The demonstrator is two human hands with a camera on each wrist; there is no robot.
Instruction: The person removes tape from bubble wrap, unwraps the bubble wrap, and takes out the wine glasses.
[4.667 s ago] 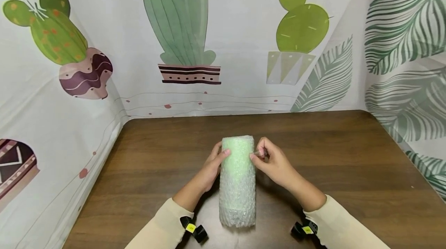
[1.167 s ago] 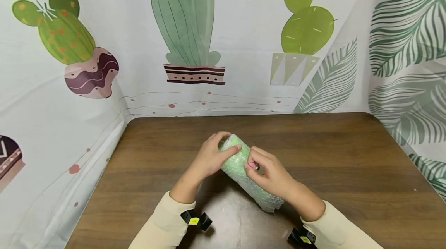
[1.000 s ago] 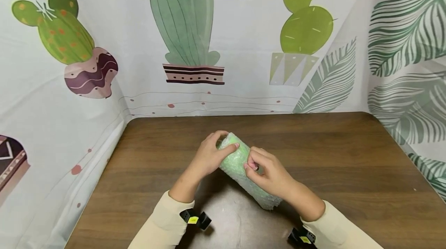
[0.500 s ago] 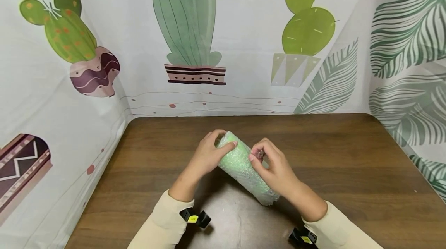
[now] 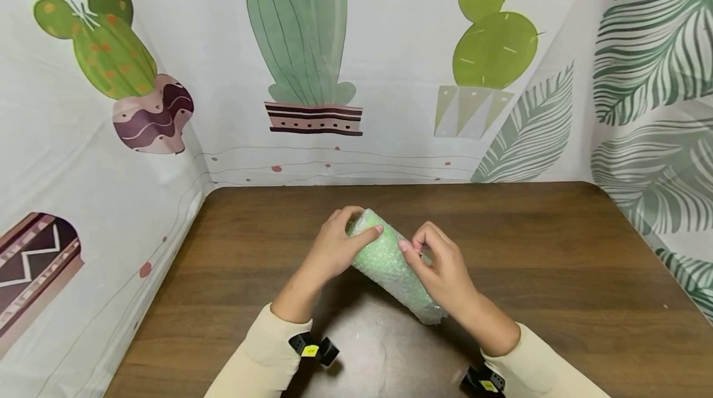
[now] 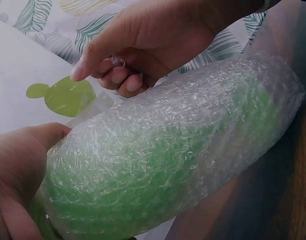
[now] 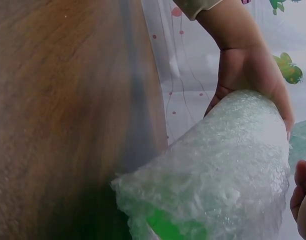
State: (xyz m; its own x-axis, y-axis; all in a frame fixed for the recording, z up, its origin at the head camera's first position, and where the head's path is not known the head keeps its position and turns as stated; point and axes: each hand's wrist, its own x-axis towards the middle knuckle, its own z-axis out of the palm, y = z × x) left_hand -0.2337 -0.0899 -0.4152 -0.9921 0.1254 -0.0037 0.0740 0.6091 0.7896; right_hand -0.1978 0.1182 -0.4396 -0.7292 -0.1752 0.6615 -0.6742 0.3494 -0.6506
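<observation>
A cylinder-shaped package (image 5: 390, 268) in clear bubble wrap, light green inside, slants between the hands, its far end to the left. My left hand (image 5: 333, 248) grips that far end, thumb on top and fingers round the far side. At the package's right side, my right hand (image 5: 445, 268) has curled fingers. The left wrist view shows a small crumpled bit of clear tape (image 6: 118, 61) held in those fingers. A loose clear flap (image 6: 99, 106) stands off the wrap nearby. The right wrist view shows the package's near end and only the edge of my right hand (image 7: 304, 200).
A brown wooden table (image 5: 557, 262) lies below, with a pale glare patch near its front. A white cloth (image 5: 390, 45) printed with cacti and leaves hangs behind and at both sides. Black wrist cameras (image 5: 314, 350) sit at both cream sleeves (image 5: 262, 348).
The package has turned from pointing straight away to slanting, its near end swung right. Over the last half second, my right fingers have shifted slightly and the crumpled tape is largely hidden in the head view.
</observation>
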